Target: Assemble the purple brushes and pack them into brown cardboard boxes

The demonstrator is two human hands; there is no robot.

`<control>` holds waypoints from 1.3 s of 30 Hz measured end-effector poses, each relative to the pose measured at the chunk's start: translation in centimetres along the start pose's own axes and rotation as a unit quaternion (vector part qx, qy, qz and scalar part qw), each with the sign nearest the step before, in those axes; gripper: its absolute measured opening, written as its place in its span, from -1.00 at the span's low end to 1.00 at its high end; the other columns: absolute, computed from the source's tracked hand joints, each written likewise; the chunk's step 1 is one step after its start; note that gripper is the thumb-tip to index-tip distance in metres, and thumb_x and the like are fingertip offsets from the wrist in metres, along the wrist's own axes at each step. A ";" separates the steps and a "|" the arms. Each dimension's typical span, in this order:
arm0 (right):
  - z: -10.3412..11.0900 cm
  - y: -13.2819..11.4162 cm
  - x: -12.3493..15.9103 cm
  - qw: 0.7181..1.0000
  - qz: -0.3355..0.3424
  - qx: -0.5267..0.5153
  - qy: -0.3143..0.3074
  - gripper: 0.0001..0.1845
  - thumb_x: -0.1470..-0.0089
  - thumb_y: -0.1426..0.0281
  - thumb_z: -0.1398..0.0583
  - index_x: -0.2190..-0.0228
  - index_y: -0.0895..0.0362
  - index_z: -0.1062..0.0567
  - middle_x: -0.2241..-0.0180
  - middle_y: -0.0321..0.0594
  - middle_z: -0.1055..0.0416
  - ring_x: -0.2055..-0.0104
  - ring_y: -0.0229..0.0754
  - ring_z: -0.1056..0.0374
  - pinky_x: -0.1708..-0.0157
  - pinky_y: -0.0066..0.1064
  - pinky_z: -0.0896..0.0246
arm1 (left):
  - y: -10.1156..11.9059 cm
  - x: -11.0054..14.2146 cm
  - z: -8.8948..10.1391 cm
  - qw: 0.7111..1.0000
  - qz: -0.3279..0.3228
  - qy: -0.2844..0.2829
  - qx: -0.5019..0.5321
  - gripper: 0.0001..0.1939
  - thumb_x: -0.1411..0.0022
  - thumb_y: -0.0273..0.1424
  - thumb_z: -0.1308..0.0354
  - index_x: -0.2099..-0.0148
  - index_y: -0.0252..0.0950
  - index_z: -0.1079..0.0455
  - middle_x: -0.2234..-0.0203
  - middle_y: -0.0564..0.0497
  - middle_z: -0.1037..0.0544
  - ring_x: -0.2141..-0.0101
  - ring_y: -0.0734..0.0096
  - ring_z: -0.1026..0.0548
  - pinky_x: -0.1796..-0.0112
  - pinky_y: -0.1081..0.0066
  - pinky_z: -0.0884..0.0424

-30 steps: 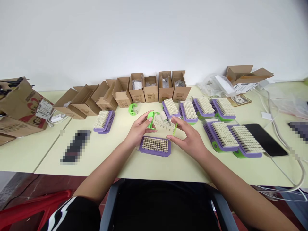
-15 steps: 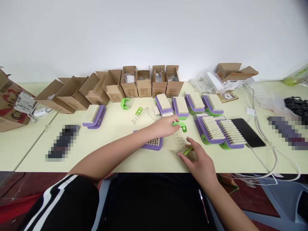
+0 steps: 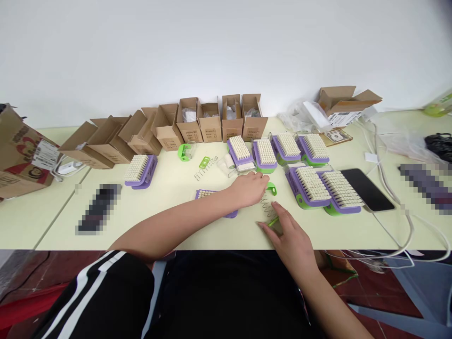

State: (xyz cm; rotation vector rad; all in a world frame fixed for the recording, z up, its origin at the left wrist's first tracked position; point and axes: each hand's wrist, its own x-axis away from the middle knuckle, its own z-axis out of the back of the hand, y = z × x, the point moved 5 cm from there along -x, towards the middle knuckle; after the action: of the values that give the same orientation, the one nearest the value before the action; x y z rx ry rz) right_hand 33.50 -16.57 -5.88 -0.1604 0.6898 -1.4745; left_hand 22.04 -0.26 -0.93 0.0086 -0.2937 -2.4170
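Note:
My left hand (image 3: 249, 189) reaches across to the right with curled fingers, closed at the edge of a green plastic bracket (image 3: 271, 188) that partly shows past the fingertips. Thumb and forefinger of my right hand (image 3: 291, 235) pinch a thin green plastic plate (image 3: 273, 221), low over the table. Thin wire springs (image 3: 265, 205) stretch between bracket and plate. Under my left forearm, a purple brush base (image 3: 232, 214) with pale bristle tufts is mostly hidden. Farther back lie a small green plate (image 3: 204, 162), loose springs (image 3: 202, 173) and a clear plastic piece (image 3: 225, 165).
Purple and green brushes (image 3: 312, 184) with cream bristles stand at the right, one more (image 3: 137, 168) at the left. Open cardboard boxes (image 3: 212, 134) line the wall. A black tablet (image 3: 367, 189) and white cables (image 3: 406, 226) lie right. A green clear-bodied part (image 3: 184, 151) sits behind.
My left hand has carried the green bracket rightward, crossing over the brush base. My right hand has moved lower with the green plate. The small green plate and loose springs behind have come into view.

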 end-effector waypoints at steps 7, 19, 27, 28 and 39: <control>0.1 -1.1 0.3 0.998 0.027 -0.029 -0.048 -0.20 -0.44 0.05 -0.26 -0.54 -0.08 -0.17 -0.48 0.11 -0.31 -0.51 0.34 -0.30 -0.39 0.39 -0.39 | 0.2 3.4 2.7 0.993 -0.037 0.059 0.090 -0.49 -0.62 -0.33 0.03 -0.49 -0.35 -0.32 -0.34 -0.36 -0.51 -0.36 -0.17 -0.46 -0.33 -0.11 -0.38; 3.8 2.2 -5.2 0.976 0.177 0.037 -0.122 -0.38 -0.47 0.15 -0.24 -0.46 -0.15 -0.36 -0.55 -0.06 -0.23 -0.63 0.29 -0.08 -0.52 0.35 -0.18 | -9.0 18.0 2.9 0.996 0.030 0.051 0.073 0.06 -0.24 0.19 -0.45 -0.62 -0.05 -0.19 -0.53 -0.21 -0.32 -0.48 -0.29 -0.30 -0.48 -0.21 -0.18; 0.5 0.6 -14.0 0.933 0.275 0.094 -0.215 -0.22 -0.25 0.57 -0.23 -0.37 -0.26 -0.51 -0.56 -0.21 -0.22 -0.63 0.33 -0.05 -0.44 0.42 -0.21 | -10.4 19.9 0.7 0.985 0.024 0.144 0.088 -0.11 -0.37 0.02 -0.41 -0.60 -0.04 -0.21 -0.43 -0.21 -0.46 -0.36 -0.16 -0.49 -0.38 -0.11 -0.42; 0.2 0.5 -14.6 0.927 0.281 0.095 -0.227 -0.23 -0.24 0.58 -0.22 -0.35 -0.25 -0.53 -0.55 -0.19 -0.24 -0.62 0.36 -0.08 -0.41 0.44 -0.25 | -10.6 20.1 0.4 0.984 0.021 0.155 0.090 -0.15 -0.41 -0.02 -0.39 -0.60 -0.04 -0.21 -0.41 -0.21 -0.48 -0.34 -0.12 -0.51 -0.36 -0.09 -0.46; -0.4 1.6 -14.2 0.932 0.233 0.104 -0.257 -0.51 -0.47 0.20 -0.13 -0.31 -0.07 -0.57 -0.26 0.01 -0.53 -0.28 0.25 -0.50 -0.14 0.15 -0.56 | -12.1 21.2 0.2 0.976 0.024 0.164 0.140 -0.21 -0.43 -0.06 -0.38 -0.57 -0.02 -0.23 -0.38 -0.20 -0.48 -0.32 -0.05 -0.52 -0.32 -0.01 -0.52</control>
State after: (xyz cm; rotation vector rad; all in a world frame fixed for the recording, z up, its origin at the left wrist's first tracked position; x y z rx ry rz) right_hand 35.42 -2.80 -2.35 -0.1942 0.1234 -0.9759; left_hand -1.92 -5.04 -1.81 0.5152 -0.4696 -2.2598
